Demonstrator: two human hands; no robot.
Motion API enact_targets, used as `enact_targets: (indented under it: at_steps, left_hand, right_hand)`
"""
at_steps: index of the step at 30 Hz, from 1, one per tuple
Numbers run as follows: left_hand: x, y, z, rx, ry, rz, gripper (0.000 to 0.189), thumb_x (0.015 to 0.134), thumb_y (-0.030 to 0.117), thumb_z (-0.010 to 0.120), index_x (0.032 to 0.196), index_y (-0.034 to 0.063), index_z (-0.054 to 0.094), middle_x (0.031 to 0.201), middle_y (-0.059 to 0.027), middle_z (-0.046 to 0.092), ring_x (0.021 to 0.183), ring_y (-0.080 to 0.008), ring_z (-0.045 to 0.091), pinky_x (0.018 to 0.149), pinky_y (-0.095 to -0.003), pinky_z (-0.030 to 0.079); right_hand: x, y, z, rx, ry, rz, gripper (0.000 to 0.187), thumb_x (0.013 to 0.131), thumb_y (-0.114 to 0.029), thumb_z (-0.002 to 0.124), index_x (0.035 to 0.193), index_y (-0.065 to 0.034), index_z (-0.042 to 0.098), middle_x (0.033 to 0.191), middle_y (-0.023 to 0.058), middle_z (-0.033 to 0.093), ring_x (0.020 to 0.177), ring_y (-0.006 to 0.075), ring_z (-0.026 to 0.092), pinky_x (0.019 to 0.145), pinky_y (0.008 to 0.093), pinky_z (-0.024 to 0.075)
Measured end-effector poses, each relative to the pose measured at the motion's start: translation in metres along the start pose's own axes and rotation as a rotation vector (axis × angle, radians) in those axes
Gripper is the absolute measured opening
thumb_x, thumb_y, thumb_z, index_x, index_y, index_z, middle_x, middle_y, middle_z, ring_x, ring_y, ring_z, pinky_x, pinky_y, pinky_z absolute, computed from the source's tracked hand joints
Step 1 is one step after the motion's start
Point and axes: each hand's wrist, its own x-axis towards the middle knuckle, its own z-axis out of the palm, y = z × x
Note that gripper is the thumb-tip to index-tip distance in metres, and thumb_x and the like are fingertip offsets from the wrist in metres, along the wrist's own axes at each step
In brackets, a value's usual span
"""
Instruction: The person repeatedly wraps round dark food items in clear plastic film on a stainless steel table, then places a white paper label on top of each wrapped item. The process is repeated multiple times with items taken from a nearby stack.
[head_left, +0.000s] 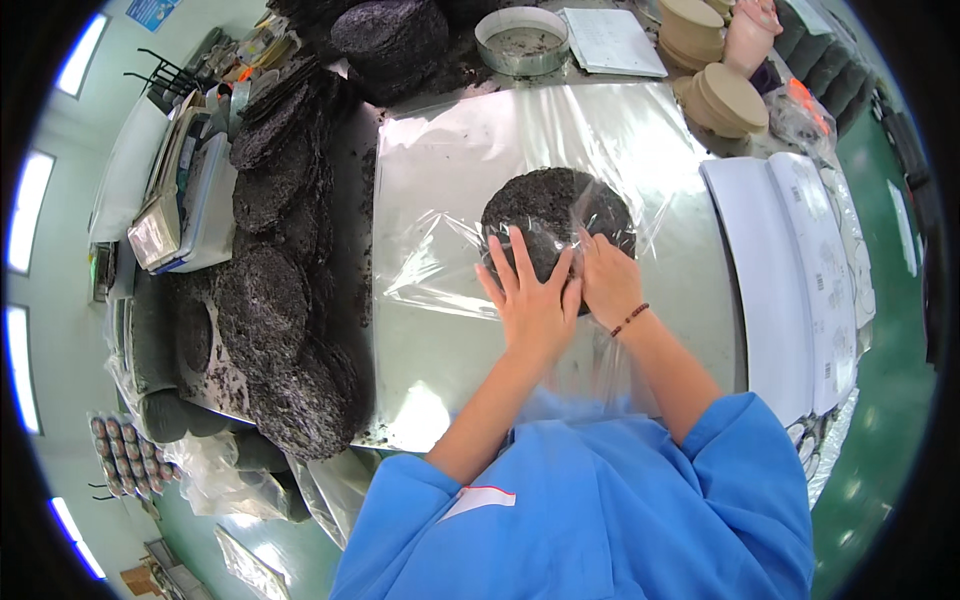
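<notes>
A dark, rough-textured round cake of dried, seaweed-like material (532, 199) lies on the worktop before me, partly covered by clear plastic film (435, 277). My left hand (534, 304) rests palm down over the cake's near part, fingers spread on the film. Just beside it, my right hand (611, 276) has its fingers curled around a gathered fold of the film, above the cake's near right part. Both hands hide some of the cake's near edge. Creases run through the film from the cake outward.
Stacked dark cakes (262, 300) line the left side, with another stack (390, 41) at the back. Beyond the film stand a round metal ring (523, 41), papers (613, 41) and beige round stacks (726, 97). Printed white sheets (795, 285) lie right; a plastic bin (199, 202) stands left.
</notes>
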Motion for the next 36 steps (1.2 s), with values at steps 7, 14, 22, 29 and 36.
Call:
enact_targets:
  at_steps: [7, 14, 22, 29, 36]
  left_hand:
    - [0.035, 0.017, 0.021, -0.861, 0.099, -0.289, 0.043, 0.086, 0.004, 0.057, 0.128, -0.0003, 0.049, 0.127, -0.0236, 0.043, 0.116, -0.0354, 0.048, 0.096, -0.0456, 0.044]
    - [0.043, 0.007, -0.001, 0.139, -0.174, 0.077, 0.041, 0.089, 0.013, 0.053, 0.128, 0.0039, 0.053, 0.137, -0.0248, 0.041, 0.131, -0.0429, 0.034, 0.107, -0.0571, 0.025]
    - [0.032, -0.016, 0.02, -0.529, -0.035, -0.212, 0.054, 0.076, 0.006, 0.067, 0.128, 0.0026, 0.051, 0.13, -0.0183, 0.05, 0.112, -0.0362, 0.053, 0.086, -0.0413, 0.049]
    - [0.06, -0.031, 0.014, -0.423, -0.059, 0.116, 0.046, 0.068, 0.007, 0.076, 0.109, 0.0005, 0.056, 0.13, -0.0188, 0.051, 0.12, -0.0428, 0.048, 0.098, -0.0434, 0.042]
    - [0.043, -0.039, 0.024, -0.176, 0.073, 0.187, 0.065, 0.064, 0.013, 0.081, 0.121, 0.0015, 0.051, 0.121, -0.0202, 0.056, 0.113, -0.0358, 0.054, 0.094, -0.0456, 0.043]
  right_hand:
    - [0.0, 0.005, -0.014, 0.375, 0.028, 0.191, 0.038, 0.09, -0.014, 0.05, 0.126, -0.0016, 0.051, 0.093, 0.0159, 0.061, 0.087, 0.0367, 0.06, 0.071, 0.0457, 0.0494]
    - [0.006, -0.02, -0.019, -0.17, -0.112, 0.169, 0.05, 0.09, -0.018, 0.051, 0.137, -0.0031, 0.045, 0.118, 0.0167, 0.056, 0.12, 0.0383, 0.045, 0.093, 0.056, 0.0355]
    - [0.003, -0.021, -0.008, 0.4, 0.035, 0.108, 0.059, 0.078, 0.005, 0.053, 0.136, 0.0044, 0.042, 0.129, 0.0213, 0.052, 0.119, 0.0367, 0.049, 0.1, 0.043, 0.0377]
    - [0.018, -0.011, -0.001, 0.443, 0.075, 0.061, 0.051, 0.069, -0.001, 0.06, 0.12, -0.0001, 0.054, 0.114, 0.0152, 0.06, 0.117, 0.0319, 0.051, 0.101, 0.0449, 0.035]
    - [0.032, -0.008, -0.012, 0.433, 0.146, 0.012, 0.049, 0.067, -0.004, 0.056, 0.115, 0.0001, 0.056, 0.113, 0.0153, 0.059, 0.111, 0.0328, 0.051, 0.099, 0.0417, 0.035]
